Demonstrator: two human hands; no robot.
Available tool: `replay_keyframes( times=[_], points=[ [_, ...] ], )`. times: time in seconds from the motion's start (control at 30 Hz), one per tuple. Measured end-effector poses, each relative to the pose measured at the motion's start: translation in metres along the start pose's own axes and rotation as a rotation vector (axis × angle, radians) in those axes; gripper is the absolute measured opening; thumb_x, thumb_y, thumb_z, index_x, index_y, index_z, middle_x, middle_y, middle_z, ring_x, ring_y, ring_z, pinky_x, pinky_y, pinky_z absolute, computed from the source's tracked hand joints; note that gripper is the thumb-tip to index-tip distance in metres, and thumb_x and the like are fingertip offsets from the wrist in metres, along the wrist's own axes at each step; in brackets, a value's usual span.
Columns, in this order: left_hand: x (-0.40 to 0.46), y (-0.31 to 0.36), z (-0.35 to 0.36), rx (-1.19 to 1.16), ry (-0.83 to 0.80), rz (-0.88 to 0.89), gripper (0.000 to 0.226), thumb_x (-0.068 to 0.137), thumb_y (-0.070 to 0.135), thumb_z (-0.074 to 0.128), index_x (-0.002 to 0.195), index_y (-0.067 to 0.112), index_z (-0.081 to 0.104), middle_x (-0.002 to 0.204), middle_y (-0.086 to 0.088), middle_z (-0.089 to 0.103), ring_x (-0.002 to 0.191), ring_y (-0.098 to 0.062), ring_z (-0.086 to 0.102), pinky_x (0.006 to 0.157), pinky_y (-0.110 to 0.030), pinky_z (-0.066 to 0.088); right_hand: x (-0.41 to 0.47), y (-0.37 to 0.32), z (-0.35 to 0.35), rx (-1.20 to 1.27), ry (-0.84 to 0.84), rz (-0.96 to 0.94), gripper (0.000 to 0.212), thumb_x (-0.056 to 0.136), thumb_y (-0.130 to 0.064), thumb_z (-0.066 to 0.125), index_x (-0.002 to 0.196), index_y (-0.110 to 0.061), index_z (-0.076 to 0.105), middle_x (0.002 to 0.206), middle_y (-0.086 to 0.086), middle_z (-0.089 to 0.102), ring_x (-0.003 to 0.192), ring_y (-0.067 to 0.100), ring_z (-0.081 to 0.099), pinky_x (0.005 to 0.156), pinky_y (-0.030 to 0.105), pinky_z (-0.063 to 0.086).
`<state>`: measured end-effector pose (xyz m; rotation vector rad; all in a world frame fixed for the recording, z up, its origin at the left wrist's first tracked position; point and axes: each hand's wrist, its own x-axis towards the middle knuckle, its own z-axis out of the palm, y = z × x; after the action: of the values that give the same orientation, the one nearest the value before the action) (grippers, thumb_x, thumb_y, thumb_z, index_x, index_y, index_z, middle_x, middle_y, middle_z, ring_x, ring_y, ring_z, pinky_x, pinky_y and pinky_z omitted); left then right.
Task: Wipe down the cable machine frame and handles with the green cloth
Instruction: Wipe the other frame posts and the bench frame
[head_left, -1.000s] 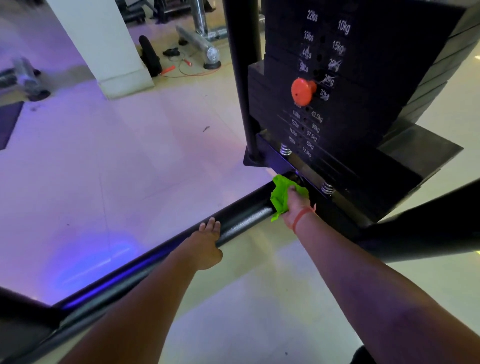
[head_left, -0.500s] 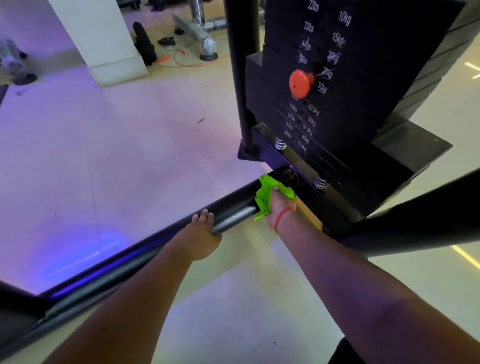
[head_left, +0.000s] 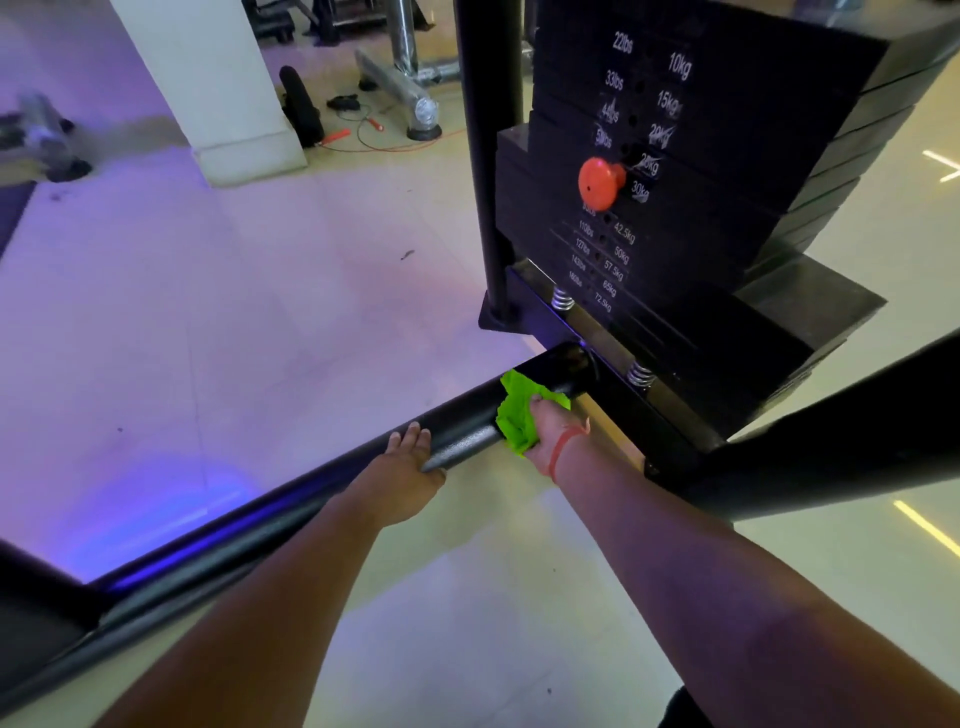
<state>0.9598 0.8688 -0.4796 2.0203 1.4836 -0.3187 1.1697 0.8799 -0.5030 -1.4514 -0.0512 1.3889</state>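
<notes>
Your right hand gripped bunched green cloth against low frame bar; left hand rested flat, fingers straight. Uprights, handles apparently still unwiped.

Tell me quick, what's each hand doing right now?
Left hand: open, fingers straight, resting on the frame bar.
Right hand: gripping the green cloth against the bar.

Bright green cloth, black frame bar, black weight stack with white numerals, orange-red pin, red wristband
</notes>
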Motion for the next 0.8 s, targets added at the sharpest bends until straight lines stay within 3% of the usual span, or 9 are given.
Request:
replay_keyframes(
  times=[0.13,0.2,0.27,0.3,0.37,0.47,0.6,0.7,0.8],
  points=[
    [-0.009,-0.001,-0.001,-0.151,0.088,0.027,0.069,0.101,0.032,0.053,0.16,0.018,0.021,0.169,0.004,0.007,0.156,-0.017,0.004,0.122,-0.027,0.011,-0.006,0.014,0.007,-0.129,-0.101,0.178,0.038,0.105,-0.018,0.042,0.139,-0.014,0.059,0.116,0.011,0.072,0.071,0.021,0.069,0.043,0.029,0.056],
    [-0.013,-0.008,-0.004,-0.246,0.155,0.04,0.063,0.099,0.027,0.057,0.156,0.015,0.034,0.165,-0.001,0.027,0.151,-0.017,0.026,0.118,-0.019,0.02,-0.017,0.015,0.012,-0.207,-0.153,0.175,0.038,0.104,-0.013,0.04,0.135,-0.007,0.062,0.104,0.013,0.075,0.065,0.021,0.069,0.046,0.03,0.058],
    [-0.016,-0.017,-0.01,-0.404,0.24,0.016,0.049,0.095,0.022,0.061,0.144,0.015,0.054,0.145,-0.003,0.055,0.118,-0.016,0.06,0.088,-0.002,0.04,-0.036,0.015,0.019,-0.246,-0.246,0.169,0.036,0.104,-0.009,0.037,0.124,-0.001,0.067,0.081,0.008,0.077,0.057,0.019,0.069,0.052,0.031,0.059],
    [-0.02,-0.019,-0.012,-0.49,0.283,-0.006,0.039,0.094,0.021,0.062,0.132,0.016,0.065,0.127,-0.003,0.065,0.098,-0.014,0.063,0.07,0.002,0.04,-0.045,0.015,0.023,-0.264,-0.265,0.153,0.034,0.105,-0.009,0.038,0.115,0.0,0.069,0.077,0.007,0.077,0.056,0.018,0.07,0.053,0.032,0.06],
    [-0.026,-0.022,-0.015,-0.709,0.334,-0.068,0.017,0.092,0.021,0.066,0.103,0.015,0.076,0.094,-0.002,0.071,0.08,-0.014,0.061,0.058,-0.003,0.039,-0.066,0.016,0.031,-0.315,-0.286,0.119,0.026,0.103,-0.011,0.048,0.107,-0.002,0.072,0.076,0.008,0.077,0.058,0.019,0.071,0.055,0.037,0.061],
    [-0.049,-0.018,-0.024,-1.214,0.231,-0.161,0.018,0.091,0.029,0.07,0.103,0.018,0.077,0.088,-0.004,0.074,0.075,-0.018,0.069,0.063,-0.021,0.051,-0.104,0.025,0.035,-0.344,-0.252,0.09,0.02,0.097,-0.014,0.062,0.113,-0.007,0.07,0.083,0.01,0.078,0.065,0.02,0.074,0.056,0.037,0.063],
    [-0.107,-0.016,-0.039,-1.183,0.221,-0.119,0.037,0.08,0.034,0.083,0.113,0.022,0.071,0.085,0.001,0.073,0.064,-0.01,0.065,0.055,-0.022,0.048,-0.159,0.039,0.042,-0.355,-0.344,0.044,0.031,0.093,-0.009,0.062,0.123,-0.002,0.065,0.11,0.026,0.072,0.09,0.038,0.072,0.073,0.042,0.054],
    [-0.158,-0.022,-0.053,-1.064,0.244,-0.099,0.016,0.081,0.02,0.084,0.093,0.012,0.076,0.061,0.01,0.062,0.052,0.0,0.053,0.052,-0.016,0.041,-0.207,0.04,0.061,-0.241,-0.368,0.131,0.04,0.086,-0.003,0.056,0.125,0.002,0.063,0.112,0.028,0.07,0.091,0.041,0.069,0.075,0.044,0.05],
    [-0.212,-0.029,-0.077,-1.018,0.301,-0.142,0.015,0.08,0.017,0.083,0.074,0.027,0.073,0.055,0.018,0.06,0.053,0.007,0.05,0.059,-0.014,0.041,-0.259,0.044,0.076,-0.102,-0.402,0.28,0.033,0.086,-0.011,0.052,0.111,-0.013,0.075,0.108,0.022,0.07,0.089,0.038,0.063,0.074,0.045,0.048]
  ],
)
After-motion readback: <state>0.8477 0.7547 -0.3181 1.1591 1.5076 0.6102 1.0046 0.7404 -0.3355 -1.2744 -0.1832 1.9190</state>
